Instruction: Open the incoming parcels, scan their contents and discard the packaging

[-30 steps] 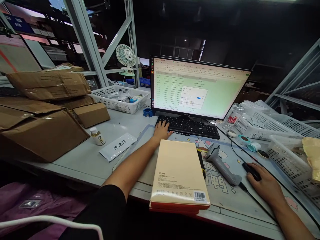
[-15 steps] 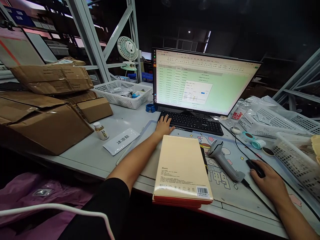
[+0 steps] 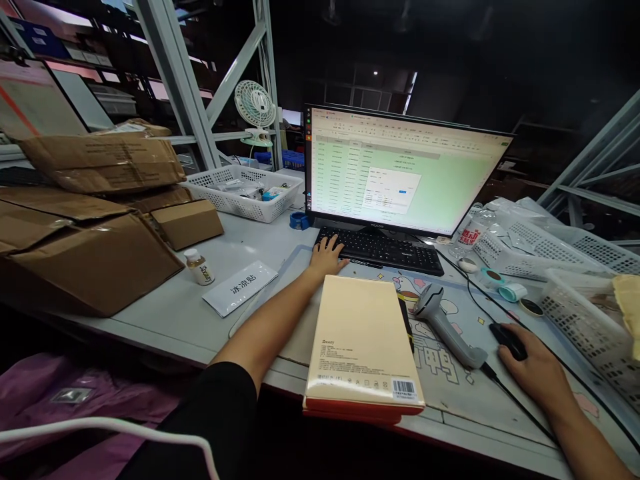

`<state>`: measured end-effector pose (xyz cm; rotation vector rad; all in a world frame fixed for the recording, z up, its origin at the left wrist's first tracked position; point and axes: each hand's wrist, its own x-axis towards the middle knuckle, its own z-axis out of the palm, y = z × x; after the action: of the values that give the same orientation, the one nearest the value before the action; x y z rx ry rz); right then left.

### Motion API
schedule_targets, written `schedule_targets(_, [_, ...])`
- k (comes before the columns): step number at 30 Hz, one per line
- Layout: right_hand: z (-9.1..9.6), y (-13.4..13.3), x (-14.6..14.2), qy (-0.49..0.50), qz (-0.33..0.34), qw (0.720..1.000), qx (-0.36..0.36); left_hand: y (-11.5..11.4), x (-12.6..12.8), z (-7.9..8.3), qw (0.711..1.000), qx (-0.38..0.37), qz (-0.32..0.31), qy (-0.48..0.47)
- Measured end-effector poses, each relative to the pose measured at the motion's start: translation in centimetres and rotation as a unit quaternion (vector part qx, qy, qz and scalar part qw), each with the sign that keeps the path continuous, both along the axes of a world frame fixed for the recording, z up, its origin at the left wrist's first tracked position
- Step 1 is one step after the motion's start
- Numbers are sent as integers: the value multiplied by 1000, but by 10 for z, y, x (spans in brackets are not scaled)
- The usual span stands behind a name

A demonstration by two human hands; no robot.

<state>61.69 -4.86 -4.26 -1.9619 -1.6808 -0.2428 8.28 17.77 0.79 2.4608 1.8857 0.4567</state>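
Note:
Fingers spread, my left hand (image 3: 326, 256) rests on the left end of the black keyboard (image 3: 387, 250). My right hand (image 3: 533, 360) is wrapped over a black computer mouse (image 3: 509, 341) on the patterned desk mat (image 3: 435, 390). Between my arms a cream box (image 3: 365, 333) with a red lower edge lies at the desk's front, its barcode label towards me. Just right of it lies a grey barcode scanner (image 3: 450, 327) with its cable trailing forward. Behind the keyboard a monitor (image 3: 400, 170) shows a spreadsheet and a small dialog window.
Cardboard boxes (image 3: 90, 253) are stacked at the left. A small bottle (image 3: 199, 267) and a white packet (image 3: 240, 288) lie left of my arm. White baskets (image 3: 585, 327) and tape rolls (image 3: 513, 292) stand at the right. Another basket (image 3: 250, 207) and a fan (image 3: 255, 105) are further back.
The view has shifted slightly, so the scene sits a little lower and to the left. Both hands keep their places on the keyboard and the mouse.

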Motion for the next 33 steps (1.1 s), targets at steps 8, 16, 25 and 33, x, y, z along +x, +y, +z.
schedule_targets(8, [-9,7,5,-17,-2,1000,13,-2,2,1,1000,22,2,5])
schedule_targets(16, [-9,9,-1,-20,10,999,37,2,2,-1,1000,20,6,14])
schedule_targets(25, [-11,10,-1,-15,23,998,49,2,2,0,999,25,8,17])
schedule_targets(33, [-16,14,9,-26,-6,999,21,0,1,0,1000,17,3,18])
